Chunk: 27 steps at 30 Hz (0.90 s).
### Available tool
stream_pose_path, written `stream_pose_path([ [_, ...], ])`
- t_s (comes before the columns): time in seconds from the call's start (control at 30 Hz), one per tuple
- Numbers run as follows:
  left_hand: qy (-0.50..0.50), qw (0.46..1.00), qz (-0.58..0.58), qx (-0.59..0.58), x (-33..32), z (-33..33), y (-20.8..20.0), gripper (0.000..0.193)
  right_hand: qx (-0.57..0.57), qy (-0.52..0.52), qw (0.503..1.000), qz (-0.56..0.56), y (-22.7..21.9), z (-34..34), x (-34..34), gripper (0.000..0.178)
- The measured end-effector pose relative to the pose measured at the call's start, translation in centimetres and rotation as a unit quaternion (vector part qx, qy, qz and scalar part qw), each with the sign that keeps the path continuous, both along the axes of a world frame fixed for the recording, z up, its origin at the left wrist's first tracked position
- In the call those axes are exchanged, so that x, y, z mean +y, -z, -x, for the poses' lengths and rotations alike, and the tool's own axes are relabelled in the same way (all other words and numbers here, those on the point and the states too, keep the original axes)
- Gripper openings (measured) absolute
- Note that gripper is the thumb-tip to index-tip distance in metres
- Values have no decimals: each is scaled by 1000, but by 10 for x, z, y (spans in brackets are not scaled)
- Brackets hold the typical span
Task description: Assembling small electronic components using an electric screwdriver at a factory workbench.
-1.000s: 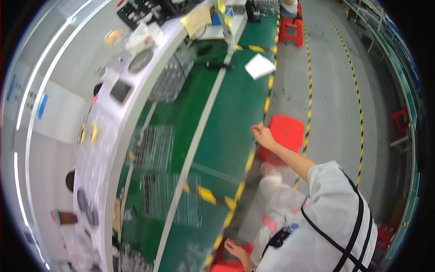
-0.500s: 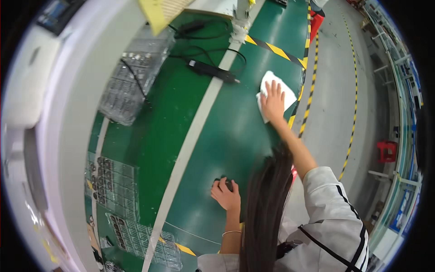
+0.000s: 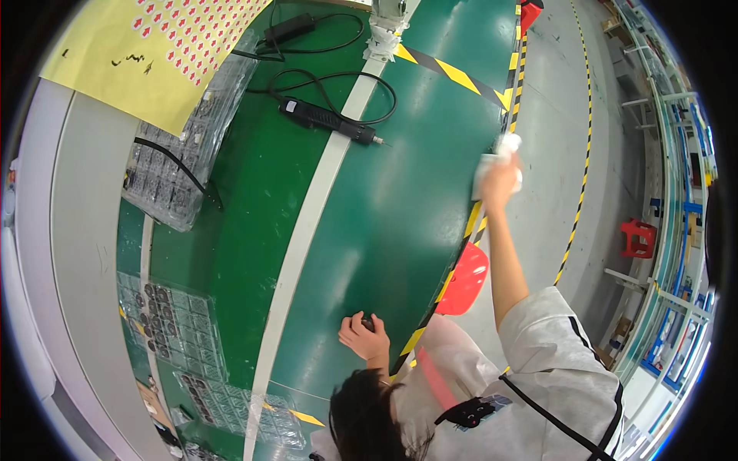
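Observation:
My right hand grips a crumpled white cloth at the right edge of the green work table; hand and cloth are somewhat blurred. Part of the cloth bunches up above the fingers. Nearer to me, my left hand rests on the table with its fingers curled around a small dark object. Most of that object is covered, so its kind cannot be made out. A black electric screwdriver with a cable lies across the pale strip, left of the cloth.
Clear plastic trays with small dark parts lie along the left side. A yellow sheet with red arrow stickers hangs at upper left. Yellow-black tape crosses the table and lines its edge. Beside it stands a red stool.
My right hand has moved right with the cloth, from the tabletop to its edge, and the cloth is now bunched. My left hand stays around the dark object. The view has shifted.

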<state>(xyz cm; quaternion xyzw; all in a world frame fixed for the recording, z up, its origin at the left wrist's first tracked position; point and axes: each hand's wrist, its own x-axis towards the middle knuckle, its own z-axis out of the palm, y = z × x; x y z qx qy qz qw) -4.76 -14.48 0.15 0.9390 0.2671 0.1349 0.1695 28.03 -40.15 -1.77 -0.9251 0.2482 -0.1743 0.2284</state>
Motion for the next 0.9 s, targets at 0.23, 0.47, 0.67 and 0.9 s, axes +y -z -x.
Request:
stream_pose_path([
  [0.23,22,985,126,117,-4,-16,-29,24,-65,-27,964,-258,-70,72,44,32],
  [0.47,11,999,-24,19,15,39,46,32,121,-466,877,8,-41,19,104,51],
  [0.67,18,997,-67,-34,2,2,16,34,-159,3,980,-119,-55,-75,32,49],
  [0.9,10,1000,-15,20,3,8,7,40,54,-524,839,137,-24,-69,154,61],
])
